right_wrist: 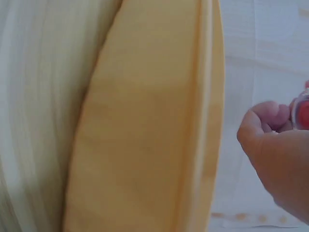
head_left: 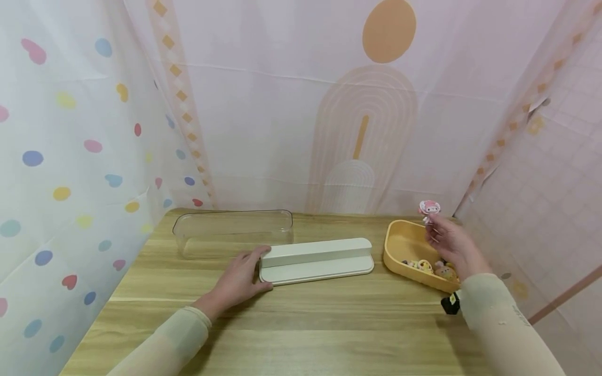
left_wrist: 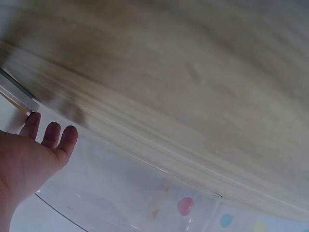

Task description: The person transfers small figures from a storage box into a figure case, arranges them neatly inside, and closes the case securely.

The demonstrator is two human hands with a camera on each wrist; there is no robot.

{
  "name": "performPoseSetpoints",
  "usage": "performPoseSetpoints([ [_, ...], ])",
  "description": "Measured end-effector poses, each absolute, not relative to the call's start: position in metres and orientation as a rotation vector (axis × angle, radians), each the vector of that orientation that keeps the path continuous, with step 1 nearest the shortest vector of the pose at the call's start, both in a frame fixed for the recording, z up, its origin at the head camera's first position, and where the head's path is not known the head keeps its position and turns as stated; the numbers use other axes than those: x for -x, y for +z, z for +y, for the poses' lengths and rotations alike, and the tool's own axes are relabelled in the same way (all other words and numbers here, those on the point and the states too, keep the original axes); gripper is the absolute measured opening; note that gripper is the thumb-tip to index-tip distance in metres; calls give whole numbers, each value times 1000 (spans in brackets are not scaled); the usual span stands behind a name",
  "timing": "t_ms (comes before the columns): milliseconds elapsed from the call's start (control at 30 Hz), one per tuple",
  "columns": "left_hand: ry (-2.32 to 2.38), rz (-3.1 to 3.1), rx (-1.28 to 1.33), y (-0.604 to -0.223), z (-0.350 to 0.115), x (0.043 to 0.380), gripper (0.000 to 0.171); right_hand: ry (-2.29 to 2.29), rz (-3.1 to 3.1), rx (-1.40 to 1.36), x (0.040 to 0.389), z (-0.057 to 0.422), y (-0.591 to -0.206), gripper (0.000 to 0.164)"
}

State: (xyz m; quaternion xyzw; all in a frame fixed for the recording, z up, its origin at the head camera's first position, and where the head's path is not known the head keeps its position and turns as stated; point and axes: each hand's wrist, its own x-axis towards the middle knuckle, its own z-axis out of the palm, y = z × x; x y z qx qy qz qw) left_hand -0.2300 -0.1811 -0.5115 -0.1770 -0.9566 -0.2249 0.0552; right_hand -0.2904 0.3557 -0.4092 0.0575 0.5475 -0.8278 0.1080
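A small figurine with a pink hood and white face is pinched upright in my right hand, above the yellow tray. The right wrist view catches only a red and clear part of that figurine at its edge. My left hand grips the left end of a white stepped display base, thumb at the front and fingers at the back. Several small figurines lie in the near part of the tray, partly hidden by my right forearm.
Behind my left hand stands a clear plastic box on the wooden table. Patterned curtains close off the back and both sides. A black strap piece shows at my right wrist.
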Motion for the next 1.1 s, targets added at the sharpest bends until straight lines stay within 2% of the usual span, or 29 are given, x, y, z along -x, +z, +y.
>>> performPoseSetpoints([
  [200,-678,-2907,526,-511,-185,228,95,-2552,1348,224,288,331,-422,29],
  [300,-678,-2912,519,-511,-186,227,95,-2517,1406,316,287,309,-422,28],
  [467,-686,-2923,502,-511,-187,228,95,-2170,2025,312,280,266,-416,23],
  [600,-679,-2924,501,-511,-187,229,95,-1828,2398,374,275,232,-414,41],
  [1100,-693,-2943,506,-508,-183,231,94,-1226,2800,880,263,105,-437,48],
])
